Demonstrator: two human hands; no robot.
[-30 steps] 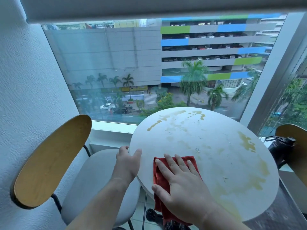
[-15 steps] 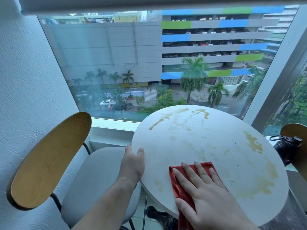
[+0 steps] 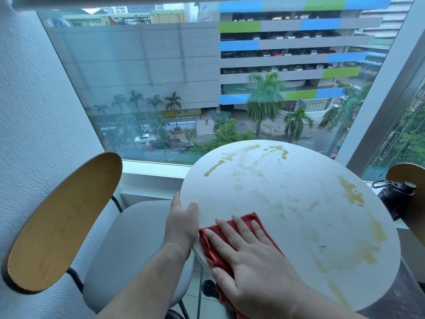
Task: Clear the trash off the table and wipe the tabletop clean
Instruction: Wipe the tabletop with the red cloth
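Cloth [image 3: 212, 254], red, lay at the near left edge of the stained worktop [image 3: 299, 187] under the right hand [image 3: 257, 268], fingers [image 3: 243, 229] flat and spread, while the left hand [image 3: 181, 226] gripped the rim, thumb on top.

There are one round white bench [image 3: 299, 173], one red cloth [image 3: 212, 248] at its near edge, one dark bottle [image 3: 395, 200] at the right, two hands, the left hand [image 3: 181, 226] and the right hand [image 3: 250, 259], and two chairs, the left chair [image 3: 62, 222] and the right chair [image 3: 411, 178].
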